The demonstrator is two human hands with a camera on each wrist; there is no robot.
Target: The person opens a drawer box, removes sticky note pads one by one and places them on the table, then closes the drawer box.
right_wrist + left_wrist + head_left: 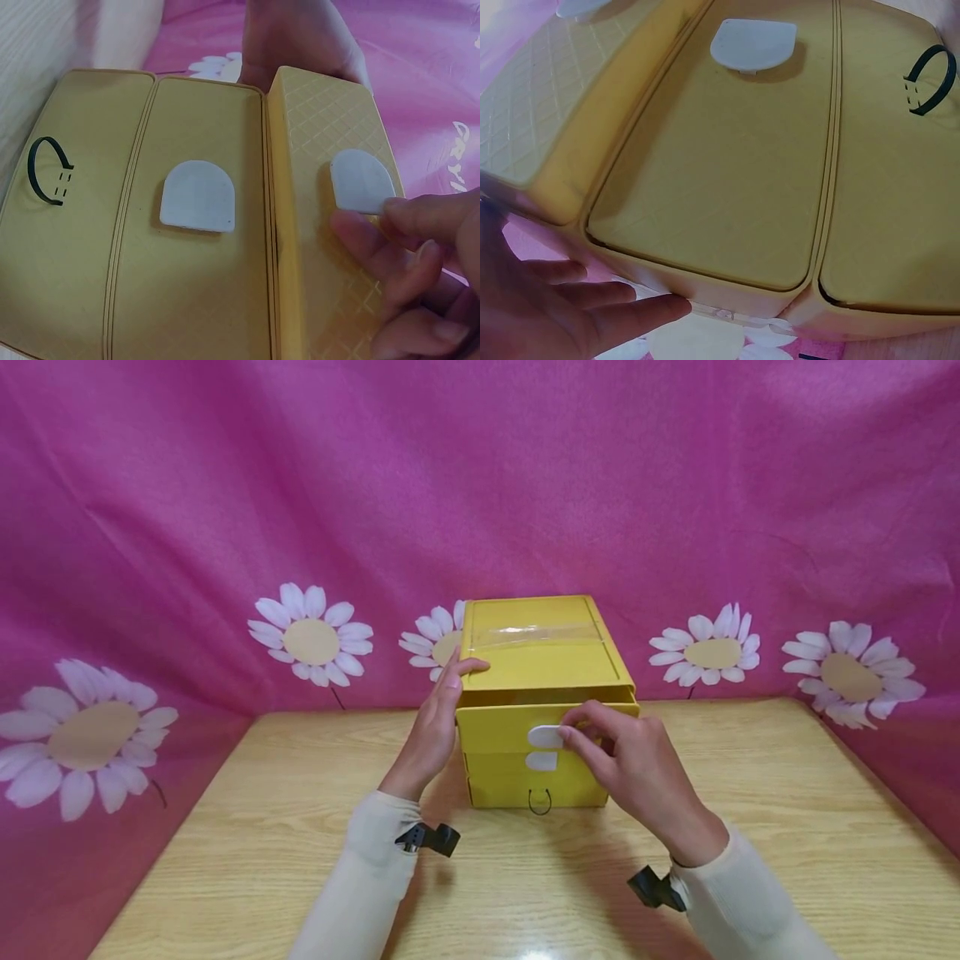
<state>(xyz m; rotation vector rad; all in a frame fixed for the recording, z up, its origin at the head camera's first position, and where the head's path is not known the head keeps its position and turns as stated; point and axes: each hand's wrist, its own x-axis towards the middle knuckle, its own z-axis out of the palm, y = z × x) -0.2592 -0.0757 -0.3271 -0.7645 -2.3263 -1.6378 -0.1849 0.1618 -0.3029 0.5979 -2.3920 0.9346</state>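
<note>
A yellow drawer box with three drawers stands on the table. Its top drawer juts out at the front, leaving a dark gap under the lid. My right hand pinches the edge of a rounded white pull tab on that drawer between thumb and finger. On the middle drawer is a second white tab; a thin black loop handle sits on the lowest one. My left hand rests against the box's left side near the top, its fingers extended. What the drawer holds is hidden.
Under the box lies a light wood-grain table. A pink cloth printed with white daisies hangs behind and along both sides. Clear tape crosses the box's top. Each cream sleeve carries a black wrist mount.
</note>
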